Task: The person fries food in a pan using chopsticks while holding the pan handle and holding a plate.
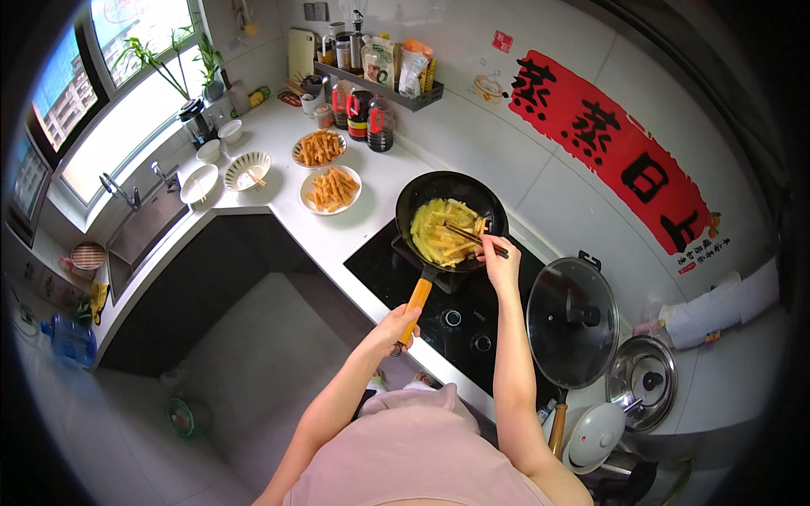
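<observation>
My left hand [397, 327] is closed around the wooden handle [417, 302] of a black wok [491, 193], which rests on the gas hob [380, 265]. My right hand [501, 260] holds dark chopsticks [468, 235], their tips among pale yellow strips [443, 231] in bubbling oil. To the left of the wok on the white counter, a white plate [355, 203] bears golden fried strips [333, 190]. Behind it a patterned plate [296, 154] holds more browned strips [321, 148].
A glass lid [573, 322] stands right of the hob, near a white pot [596, 435] and a steel lid [664, 379]. Bottles [380, 126] stand below a wall rack [405, 96]. Bowls [247, 166] sit near the sink [142, 221].
</observation>
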Tool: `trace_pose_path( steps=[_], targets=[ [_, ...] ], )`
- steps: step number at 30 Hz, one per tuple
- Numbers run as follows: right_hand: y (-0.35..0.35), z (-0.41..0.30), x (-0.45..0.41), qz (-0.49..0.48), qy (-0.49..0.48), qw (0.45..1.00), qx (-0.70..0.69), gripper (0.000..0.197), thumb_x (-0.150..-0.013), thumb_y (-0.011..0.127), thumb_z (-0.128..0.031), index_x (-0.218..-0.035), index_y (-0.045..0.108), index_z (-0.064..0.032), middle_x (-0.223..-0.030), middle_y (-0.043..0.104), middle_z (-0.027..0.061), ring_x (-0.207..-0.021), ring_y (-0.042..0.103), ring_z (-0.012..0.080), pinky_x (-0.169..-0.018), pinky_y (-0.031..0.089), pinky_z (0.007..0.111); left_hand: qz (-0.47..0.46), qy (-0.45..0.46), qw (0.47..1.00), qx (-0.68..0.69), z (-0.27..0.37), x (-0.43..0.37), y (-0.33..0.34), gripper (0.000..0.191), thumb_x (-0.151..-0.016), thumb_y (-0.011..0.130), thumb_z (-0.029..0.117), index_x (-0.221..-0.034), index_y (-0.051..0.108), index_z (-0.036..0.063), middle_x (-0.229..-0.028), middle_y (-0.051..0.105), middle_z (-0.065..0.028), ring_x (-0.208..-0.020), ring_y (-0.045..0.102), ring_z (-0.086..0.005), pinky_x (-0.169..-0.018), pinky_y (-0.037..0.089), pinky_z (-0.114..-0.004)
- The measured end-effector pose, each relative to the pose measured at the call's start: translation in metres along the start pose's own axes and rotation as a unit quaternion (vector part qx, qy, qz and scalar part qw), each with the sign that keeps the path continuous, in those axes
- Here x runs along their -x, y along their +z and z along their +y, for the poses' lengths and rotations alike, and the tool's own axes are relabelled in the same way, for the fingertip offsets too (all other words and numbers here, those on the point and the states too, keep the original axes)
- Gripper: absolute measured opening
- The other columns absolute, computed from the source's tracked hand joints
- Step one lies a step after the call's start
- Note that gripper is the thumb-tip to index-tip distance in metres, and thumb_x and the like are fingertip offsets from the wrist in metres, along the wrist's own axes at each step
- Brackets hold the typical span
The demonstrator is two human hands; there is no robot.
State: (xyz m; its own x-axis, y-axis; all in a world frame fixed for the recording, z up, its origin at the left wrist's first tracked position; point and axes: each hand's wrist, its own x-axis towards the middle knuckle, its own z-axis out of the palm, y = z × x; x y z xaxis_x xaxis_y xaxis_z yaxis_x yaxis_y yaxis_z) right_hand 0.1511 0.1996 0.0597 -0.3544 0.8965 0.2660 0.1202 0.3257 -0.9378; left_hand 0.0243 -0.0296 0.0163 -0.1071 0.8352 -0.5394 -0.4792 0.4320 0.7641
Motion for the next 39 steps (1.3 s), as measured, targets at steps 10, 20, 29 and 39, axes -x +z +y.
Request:
trace_pose_path(
  steps=[10, 20, 29, 39],
  targets=[
    [0.009, -0.005, -0.016, 0.023, 0.002, 1.0, 0.009, 0.023, -0.094, 0.06, -0.016, -0.1, 0.069, 0.0035, -0.077, 0.07, 0.0099, -0.064, 0.066, 0.0145, -0.06, 0.052, 0.025, -0.001, 0.004, 1.0, 0.002, 0.001, -0.001, 0.002, 0.036, -0.098, 0.05, 0.04, -0.121, 0.047, 0.0127, -0.07, 0.054, -0.0041, -0.04, 0.046, -0.0109, -0.035, 0.035, -0.025],
    [0.009, -0.01, -0.008, -0.019, 0.041, 0.998, 0.04, 0.023, -0.092, 0.062, -0.015, -0.095, 0.069, 0.0067, -0.077, 0.07, 0.0109, -0.066, 0.069, 0.015, -0.059, 0.054, 0.025, 0.005, 0.003, 1.0, 0.004, 0.001, 0.002, -0.001, 0.029, -0.099, 0.048, 0.038, -0.116, 0.046, 0.0136, -0.071, 0.055, -0.0044, -0.041, 0.046, -0.012, -0.035, 0.035, -0.026],
    [0.041, 0.016, -0.012, -0.066, -0.049, 0.997, -0.002, 0.022, -0.093, 0.062, -0.015, -0.096, 0.068, 0.0064, -0.084, 0.066, 0.0094, -0.071, 0.069, 0.0156, -0.06, 0.055, 0.026, -0.003, -0.001, 1.0, 0.0, 0.002, 0.0, 0.002, 0.028, -0.099, 0.048, 0.037, -0.115, 0.046, 0.0137, -0.07, 0.055, -0.0039, -0.041, 0.047, -0.0115, -0.035, 0.035, -0.025],
    [0.045, 0.021, -0.012, -0.015, -0.095, 0.993, 0.075, 0.022, -0.094, 0.06, -0.014, -0.095, 0.068, 0.0064, -0.08, 0.067, 0.0098, -0.067, 0.067, 0.0139, -0.059, 0.052, 0.025, 0.005, 0.0, 1.0, -0.003, 0.004, 0.003, 0.002, 0.03, -0.099, 0.048, 0.036, -0.117, 0.046, 0.0127, -0.07, 0.055, -0.0038, -0.041, 0.046, -0.0113, -0.035, 0.035, -0.025]
  ],
)
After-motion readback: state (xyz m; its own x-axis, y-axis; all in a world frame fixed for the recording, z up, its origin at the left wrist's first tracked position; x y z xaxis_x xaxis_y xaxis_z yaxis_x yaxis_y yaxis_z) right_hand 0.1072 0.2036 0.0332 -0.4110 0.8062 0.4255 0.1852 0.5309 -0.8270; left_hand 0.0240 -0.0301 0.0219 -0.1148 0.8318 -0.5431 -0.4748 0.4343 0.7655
